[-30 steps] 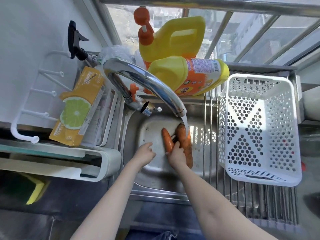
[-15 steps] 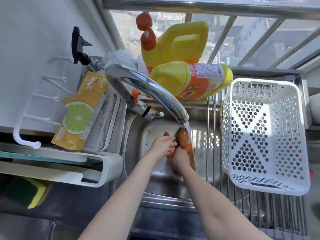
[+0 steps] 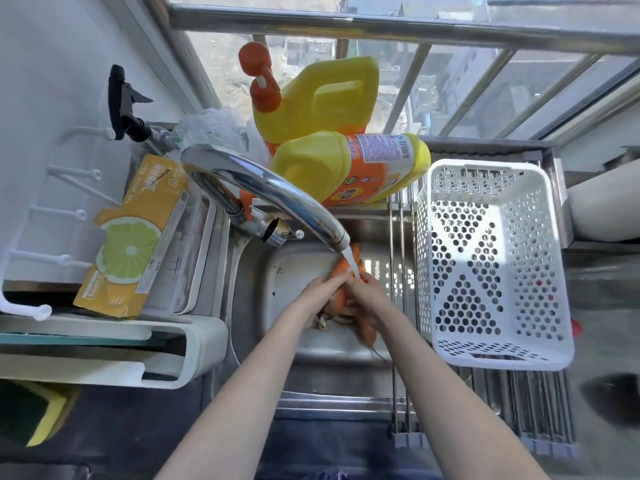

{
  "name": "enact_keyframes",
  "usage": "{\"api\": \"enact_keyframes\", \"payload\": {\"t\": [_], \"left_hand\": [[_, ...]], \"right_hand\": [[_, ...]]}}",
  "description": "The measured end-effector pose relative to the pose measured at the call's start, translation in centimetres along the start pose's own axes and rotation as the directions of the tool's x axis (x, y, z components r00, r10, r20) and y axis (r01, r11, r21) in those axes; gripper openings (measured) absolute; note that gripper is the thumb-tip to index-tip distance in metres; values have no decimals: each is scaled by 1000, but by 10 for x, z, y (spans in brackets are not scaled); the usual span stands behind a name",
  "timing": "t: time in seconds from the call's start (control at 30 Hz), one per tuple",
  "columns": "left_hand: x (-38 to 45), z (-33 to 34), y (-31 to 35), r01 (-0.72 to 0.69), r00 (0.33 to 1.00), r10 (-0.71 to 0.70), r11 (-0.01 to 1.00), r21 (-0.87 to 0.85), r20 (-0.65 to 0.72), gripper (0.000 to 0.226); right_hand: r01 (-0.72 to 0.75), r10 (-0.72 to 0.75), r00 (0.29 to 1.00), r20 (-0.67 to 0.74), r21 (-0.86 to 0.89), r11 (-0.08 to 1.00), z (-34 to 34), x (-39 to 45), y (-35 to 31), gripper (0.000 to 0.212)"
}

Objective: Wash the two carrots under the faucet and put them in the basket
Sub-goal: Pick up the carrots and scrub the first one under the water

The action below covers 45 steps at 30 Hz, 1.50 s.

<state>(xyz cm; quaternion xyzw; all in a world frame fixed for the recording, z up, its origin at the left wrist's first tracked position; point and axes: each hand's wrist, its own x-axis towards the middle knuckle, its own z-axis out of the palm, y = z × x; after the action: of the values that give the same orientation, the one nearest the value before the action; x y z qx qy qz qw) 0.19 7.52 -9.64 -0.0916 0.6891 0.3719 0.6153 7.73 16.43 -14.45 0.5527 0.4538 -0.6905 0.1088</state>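
Two orange carrots (image 3: 364, 330) are bunched together over the steel sink (image 3: 294, 268), under the running water from the chrome faucet (image 3: 270, 199). My left hand (image 3: 320, 292) and my right hand (image 3: 369, 292) are both wrapped around the carrots, fingertips meeting under the stream. The hands hide most of the carrots; their thin ends stick out toward me, blurred. The white perforated basket (image 3: 491, 355) stands empty to the right of the sink on a roll-up rack.
Two yellow detergent jugs (image 3: 329, 109) sit behind the faucet at the window. A lemon-print box (image 3: 135, 237) and white tray lie left of the sink, with a white shelf (image 3: 166, 344) below. A yellow sponge (image 3: 48, 414) is at lower left.
My left hand came from the sink floor onto the carrots. Both hands now grip the carrots and have lifted them closer under the water stream.
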Motion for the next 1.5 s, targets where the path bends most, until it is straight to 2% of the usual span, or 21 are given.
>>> {"api": "enact_keyframes", "payload": {"t": [0.1, 0.2, 0.27, 0.33, 0.4, 0.5, 0.53, 0.6, 0.67, 0.73, 0.9, 1.0, 1.03, 1.13, 1.2, 1.3, 1.4, 1.5], "left_hand": [[1, 3, 6, 20, 997, -8, 986, -166, 72, 55], [7, 0, 11, 25, 993, 3, 970, -241, 115, 63], [6, -5, 13, -1, 989, 20, 992, -130, 147, 69], [4, -14, 15, -62, 981, 43, 994, 93, 190, 85], [1, -18, 18, -137, 968, 81, 963, 233, 237, 90], [-3, -18, 23, -229, 960, 164, 926, 300, 228, 73], [-4, -21, 24, -245, 955, 183, 930, 273, 233, 67], [-5, -28, 22, -213, 941, 173, 971, 111, 292, 52], [-6, -35, 20, -135, 925, 160, 986, -95, 345, 43], [-5, -38, 19, -60, 928, 139, 971, -229, 346, 39], [-4, -32, 28, 13, 940, 110, 935, -355, 324, 29], [-3, -26, 37, 9, 965, 80, 942, -335, 249, 24], [-4, -24, 40, 10, 969, 71, 946, -324, 237, 24], [-8, -25, 46, 42, 959, 50, 948, -316, 279, 21], [-12, -26, 48, 60, 946, 39, 955, -290, 323, 13], [-15, -18, 51, 85, 961, -35, 981, -172, 275, 7], [-15, -10, 52, 125, 966, -125, 992, 12, 228, 16], [-14, -7, 55, 213, 931, -197, 977, -18, 308, 30]], "right_hand": [[-115, 123, 992, -33, 186, 976, 4, 1, -1, 31], [-149, 160, 986, -49, 182, 972, 3, -2, -6, 43], [-159, 170, 980, -100, 103, 982, -2, -3, -16, 51], [-183, 186, 970, -160, 32, 983, -5, -2, -24, 54], [-254, 272, 960, -68, 202, 946, 0, -6, -29, 66], [-335, 336, 938, 89, 491, 804, 13, -9, -31, 73], [-334, 338, 936, 97, 544, 770, 15, -8, -32, 73], [-333, 325, 938, 121, 577, 746, 15, -11, -39, 69], [-348, 328, 935, 139, 553, 757, 12, -16, -48, 58], [-390, 375, 916, 143, 535, 749, 11, -22, -56, 52], [-421, 436, 897, 81, 462, 781, 12, -18, -58, 51], [-334, 328, 938, 116, 557, 760, 8, -21, -53, 25], [-327, 323, 940, 110, 564, 758, 8, -21, -53, 26], [-373, 404, 912, 66, 541, 754, 7, -21, -55, 50], [-369, 389, 919, 62, 483, 794, 8, -24, -61, 43], [-365, 389, 921, 18, 385, 847, 11, -24, -64, 22], [-386, 396, 918, 12, 252, 887, 17, -24, -64, 26], [-416, 419, 908, 19, 179, 892, 13, -23, -65, 34]]}}
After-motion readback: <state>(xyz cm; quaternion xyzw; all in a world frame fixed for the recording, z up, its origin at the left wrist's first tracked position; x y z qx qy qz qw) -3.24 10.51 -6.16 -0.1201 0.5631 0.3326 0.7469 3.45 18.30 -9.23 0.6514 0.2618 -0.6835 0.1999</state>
